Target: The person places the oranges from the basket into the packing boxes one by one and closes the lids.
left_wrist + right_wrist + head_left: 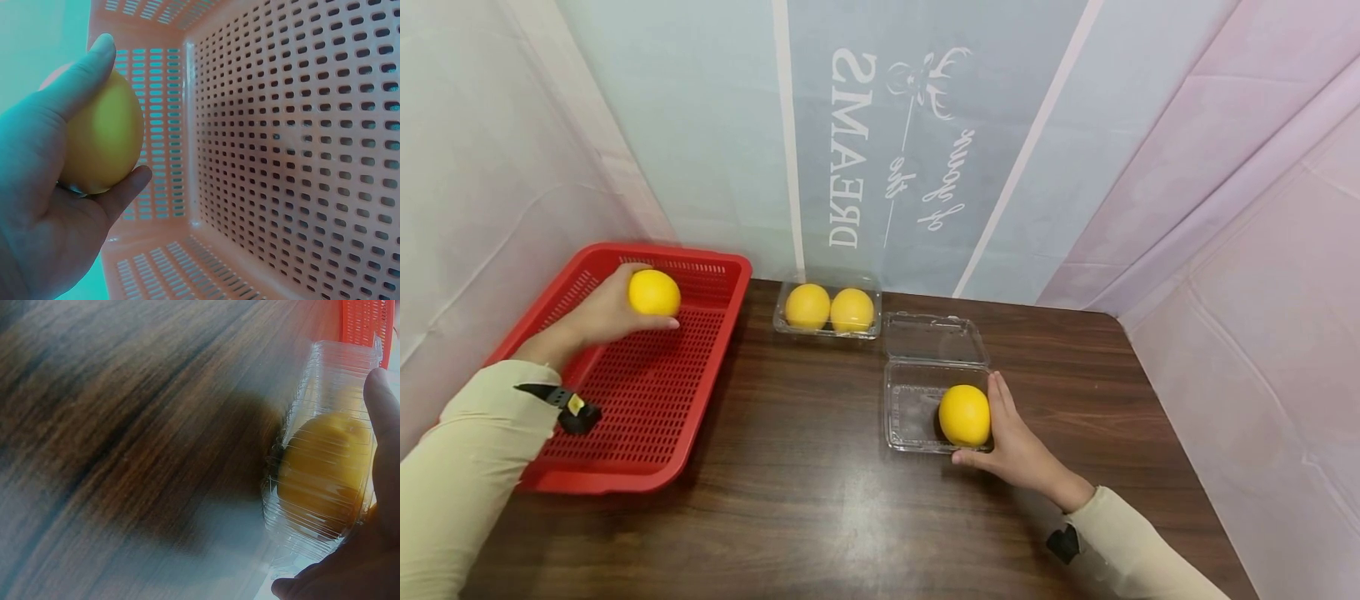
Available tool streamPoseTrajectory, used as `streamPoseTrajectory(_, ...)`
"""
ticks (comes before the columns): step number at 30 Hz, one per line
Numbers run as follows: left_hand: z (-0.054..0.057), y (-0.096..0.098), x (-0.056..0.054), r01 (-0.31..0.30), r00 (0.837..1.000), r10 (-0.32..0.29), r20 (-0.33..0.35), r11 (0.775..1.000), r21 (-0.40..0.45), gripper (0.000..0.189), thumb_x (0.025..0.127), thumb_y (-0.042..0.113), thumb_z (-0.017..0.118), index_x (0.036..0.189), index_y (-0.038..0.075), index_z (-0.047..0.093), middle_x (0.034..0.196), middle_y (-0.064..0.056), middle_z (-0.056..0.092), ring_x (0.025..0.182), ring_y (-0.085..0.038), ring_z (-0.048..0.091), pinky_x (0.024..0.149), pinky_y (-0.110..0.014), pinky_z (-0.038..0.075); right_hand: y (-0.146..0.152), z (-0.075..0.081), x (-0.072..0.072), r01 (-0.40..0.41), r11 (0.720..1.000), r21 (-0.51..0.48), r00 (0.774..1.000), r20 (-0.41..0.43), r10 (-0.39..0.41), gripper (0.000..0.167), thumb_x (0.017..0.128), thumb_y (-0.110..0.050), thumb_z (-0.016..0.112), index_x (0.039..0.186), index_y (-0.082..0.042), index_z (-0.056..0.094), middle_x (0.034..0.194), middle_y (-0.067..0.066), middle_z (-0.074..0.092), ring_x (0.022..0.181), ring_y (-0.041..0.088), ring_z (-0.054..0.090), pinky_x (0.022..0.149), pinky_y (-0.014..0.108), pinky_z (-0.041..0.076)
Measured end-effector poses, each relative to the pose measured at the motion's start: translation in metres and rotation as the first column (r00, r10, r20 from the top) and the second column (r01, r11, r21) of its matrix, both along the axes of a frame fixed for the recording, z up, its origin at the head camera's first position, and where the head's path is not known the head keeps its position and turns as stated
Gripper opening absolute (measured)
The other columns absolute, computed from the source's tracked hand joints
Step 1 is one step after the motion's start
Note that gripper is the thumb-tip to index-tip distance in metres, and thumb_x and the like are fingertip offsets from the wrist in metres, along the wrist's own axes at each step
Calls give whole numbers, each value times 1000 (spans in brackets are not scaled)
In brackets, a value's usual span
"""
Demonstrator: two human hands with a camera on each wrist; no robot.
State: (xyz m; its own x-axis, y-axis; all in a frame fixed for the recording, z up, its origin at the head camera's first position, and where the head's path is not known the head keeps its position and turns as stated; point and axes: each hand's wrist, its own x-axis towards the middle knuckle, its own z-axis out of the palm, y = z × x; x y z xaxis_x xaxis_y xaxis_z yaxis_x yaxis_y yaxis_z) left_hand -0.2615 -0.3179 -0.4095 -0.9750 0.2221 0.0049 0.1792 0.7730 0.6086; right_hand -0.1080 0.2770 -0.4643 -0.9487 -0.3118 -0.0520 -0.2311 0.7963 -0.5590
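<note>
My left hand [613, 308] grips a yellow orange [655, 293] over the back part of the red basket [703, 392]. In the left wrist view, thumb and fingers wrap the orange [106, 134] from both sides, above the slotted basket floor. A clear plastic clamshell box [912, 417] lies with its lid [934, 340] folded back on the table; another orange [965, 415] sits in its right half. At that box's front right corner is my right hand [1018, 446], fingers straight along the side and thumb by the front rim. The right wrist view shows this orange [325, 472] through the ribbed wall.
Behind, against the printed backdrop [895, 208], a clear box [877, 321] contains two oranges [807, 307]. The basket takes up the left of the dark wooden table [790, 500]. Pale cloth walls [1277, 350] stand along both sides.
</note>
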Motion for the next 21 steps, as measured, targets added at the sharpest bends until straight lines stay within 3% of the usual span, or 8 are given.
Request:
streamPoseTrajectory(14,13,18,3,29,999,-28,-34,999,16,99,81,29,89,147,-11,27,133,-32,45,106,-43,55,88,-58,47,0,-1,1,4,1000,-6,1000,8,-4,134,78,-50,85,159,6,-7,165,30,-10,149,53,10,112,68,28)
streamPoseTrajectory(21,20,26,5,37,999,-37,-16,999,17,99,82,29,88,149,-9,26,134,-30,45,106,-41,54,90,-58,47,0,0,0,0,1000,-8,1000,5,0,134,78,-49,86,159,5,-7,165,31,-9,150,52,10,112,68,28)
